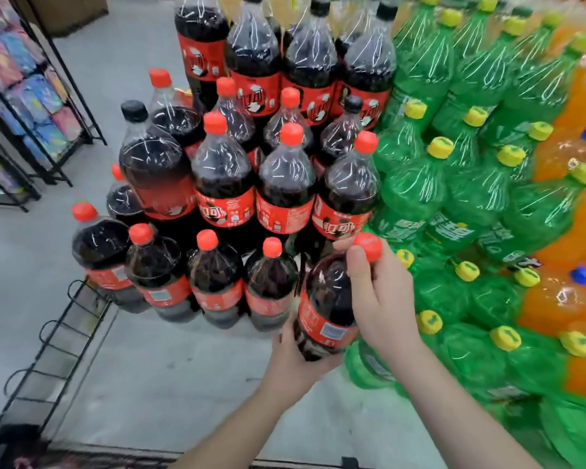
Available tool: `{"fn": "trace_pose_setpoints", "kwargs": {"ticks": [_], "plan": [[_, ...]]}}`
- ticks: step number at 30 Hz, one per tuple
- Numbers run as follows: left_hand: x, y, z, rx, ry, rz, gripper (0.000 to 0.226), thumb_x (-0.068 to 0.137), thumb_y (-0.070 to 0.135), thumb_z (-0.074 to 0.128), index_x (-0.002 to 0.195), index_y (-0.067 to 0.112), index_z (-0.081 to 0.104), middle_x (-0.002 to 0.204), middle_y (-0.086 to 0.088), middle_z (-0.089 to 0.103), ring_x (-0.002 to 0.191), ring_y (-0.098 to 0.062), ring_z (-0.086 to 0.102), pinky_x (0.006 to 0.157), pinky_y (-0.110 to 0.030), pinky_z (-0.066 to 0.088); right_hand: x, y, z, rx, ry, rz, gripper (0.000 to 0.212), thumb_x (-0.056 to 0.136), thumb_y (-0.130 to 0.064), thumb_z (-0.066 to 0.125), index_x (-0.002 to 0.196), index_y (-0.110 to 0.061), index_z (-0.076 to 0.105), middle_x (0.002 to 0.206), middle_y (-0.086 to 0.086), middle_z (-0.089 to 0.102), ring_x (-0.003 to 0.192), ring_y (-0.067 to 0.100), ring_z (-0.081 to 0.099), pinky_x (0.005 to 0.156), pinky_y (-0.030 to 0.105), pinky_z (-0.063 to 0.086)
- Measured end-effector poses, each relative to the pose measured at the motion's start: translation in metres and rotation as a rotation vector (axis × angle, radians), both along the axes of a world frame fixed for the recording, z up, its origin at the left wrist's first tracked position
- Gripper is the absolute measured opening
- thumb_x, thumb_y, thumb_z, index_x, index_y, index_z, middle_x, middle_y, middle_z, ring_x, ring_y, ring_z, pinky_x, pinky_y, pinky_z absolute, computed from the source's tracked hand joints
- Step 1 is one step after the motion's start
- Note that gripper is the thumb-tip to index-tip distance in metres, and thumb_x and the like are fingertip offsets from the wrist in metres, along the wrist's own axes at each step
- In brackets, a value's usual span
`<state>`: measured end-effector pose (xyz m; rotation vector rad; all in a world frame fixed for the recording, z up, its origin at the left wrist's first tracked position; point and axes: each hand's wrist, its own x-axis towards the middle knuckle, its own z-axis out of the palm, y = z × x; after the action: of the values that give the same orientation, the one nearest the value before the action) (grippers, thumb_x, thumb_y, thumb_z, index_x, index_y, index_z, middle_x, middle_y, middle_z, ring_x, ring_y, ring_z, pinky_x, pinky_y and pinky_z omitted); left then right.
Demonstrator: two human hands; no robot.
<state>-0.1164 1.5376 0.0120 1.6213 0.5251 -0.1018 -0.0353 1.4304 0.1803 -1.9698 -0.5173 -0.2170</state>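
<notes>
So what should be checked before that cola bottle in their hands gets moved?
1. Right hand grips the neck of the cola bottle: ok.
2. Left hand holds its lower part: ok.
3. Red cap on: ok; how tight, cannot tell.
4. Bottle upright: not ok, it leans toward the green bottles.
5. Clear of the nearest stacked cola bottle: cannot tell.

Head camera, looking forward-down, close over stacked bottles [285,184].
</notes>
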Motion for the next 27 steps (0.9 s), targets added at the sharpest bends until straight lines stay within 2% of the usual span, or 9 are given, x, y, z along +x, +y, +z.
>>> {"fn": "trace_pose_setpoints", "kwargs": {"ticks": [3,6,8,9,12,16,22,24,27], "plan": [[0.010,-0.001,0.011,-0.220,0.151,-0.030,0.084,0.074,0.033,0.096,0.136,0.034,0.039,0.133,0.012,0.067,0.112,-0.002,0.066,0.068,-0.023,0.059,0.006,0.004,-0.015,-0.027,0.040,-0.026,0.046,0.103,-0.054,0.039,0.114,-0.021,0.069,0.110,-0.009,0.070,0.105,-0.001,0.063,0.091,0.009,0.040],[0.020,0.000,0.015,-0.382,0.236,-0.032,0.061,0.083,0.022,0.091,0.130,0.025,0.052,0.123,0.003,0.072,0.103,-0.014,0.069,0.060,-0.022,0.058,0.011,0.008,-0.029,-0.048,0.080,-0.063,0.048,0.101,-0.055,0.039,0.118,-0.021,0.068,0.112,-0.010,0.069,0.106,0.000,0.061,0.092,0.006,0.038],[0.025,0.001,0.013,-0.456,0.232,-0.026,0.047,0.083,0.013,0.089,0.119,0.023,0.062,0.110,0.006,0.079,0.108,-0.020,0.072,0.064,-0.020,0.060,0.013,0.010,-0.037,-0.038,0.103,-0.080,0.047,0.101,-0.055,0.039,0.120,-0.022,0.067,0.114,-0.012,0.069,0.108,-0.005,0.060,0.091,0.006,0.038],[0.027,0.003,0.009,-0.494,0.225,-0.012,0.047,0.079,0.009,0.091,0.115,0.023,0.066,0.106,0.009,0.081,0.113,-0.020,0.071,0.072,-0.022,0.061,0.014,0.010,-0.041,-0.032,0.116,-0.087,0.047,0.101,-0.055,0.040,0.121,-0.022,0.067,0.114,-0.013,0.069,0.109,-0.007,0.060,0.091,0.006,0.038],[0.033,0.006,-0.002,-0.570,0.200,0.035,0.041,0.081,0.001,0.087,0.115,0.018,0.072,0.111,0.002,0.081,0.117,-0.021,0.071,0.094,-0.032,0.059,0.017,0.012,-0.051,-0.015,0.158,-0.105,0.047,0.100,-0.054,0.040,0.123,-0.023,0.066,0.116,-0.014,0.069,0.110,-0.007,0.059,0.092,0.007,0.039],[0.042,0.005,-0.017,-0.626,0.195,0.082,0.038,0.091,-0.005,0.076,0.128,0.004,0.069,0.121,-0.010,0.078,0.119,-0.024,0.071,0.101,-0.033,0.056,0.023,0.015,-0.065,-0.038,0.195,-0.103,0.049,0.100,-0.053,0.042,0.129,-0.022,0.065,0.122,-0.013,0.068,0.115,-0.011,0.057,0.095,0.005,0.038],[0.052,0.007,-0.031,-0.740,0.123,0.123,0.051,0.088,-0.004,0.078,0.136,0.001,0.062,0.128,-0.012,0.075,0.124,-0.025,0.069,0.113,-0.038,0.050,0.031,0.017,-0.078,-0.077,0.210,-0.071,0.055,0.099,-0.057,0.040,0.135,-0.021,0.062,0.129,-0.008,0.065,0.116,-0.017,0.053,0.097,0.003,0.035],[0.056,0.007,-0.033,-0.798,0.106,0.164,0.051,0.088,-0.008,0.076,0.136,-0.001,0.061,0.128,-0.015,0.074,0.125,-0.026,0.069,0.113,-0.040,0.049,0.032,0.019,-0.081,-0.086,0.204,-0.052,0.058,0.100,-0.058,0.039,0.137,-0.019,0.061,0.133,-0.005,0.063,0.119,-0.011,0.054,0.101,0.006,0.036],[0.062,0.007,-0.036,-0.830,0.098,0.218,0.057,0.083,-0.009,0.074,0.138,-0.004,0.058,0.131,-0.018,0.072,0.123,-0.025,0.070,0.102,-0.033,0.054,0.032,0.022,-0.084,-0.084,0.208,-0.033,0.059,0.100,-0.057,0.040,0.138,-0.016,0.060,0.138,-0.006,0.061,0.131,0.011,0.054,0.114,0.028,0.038]]}}
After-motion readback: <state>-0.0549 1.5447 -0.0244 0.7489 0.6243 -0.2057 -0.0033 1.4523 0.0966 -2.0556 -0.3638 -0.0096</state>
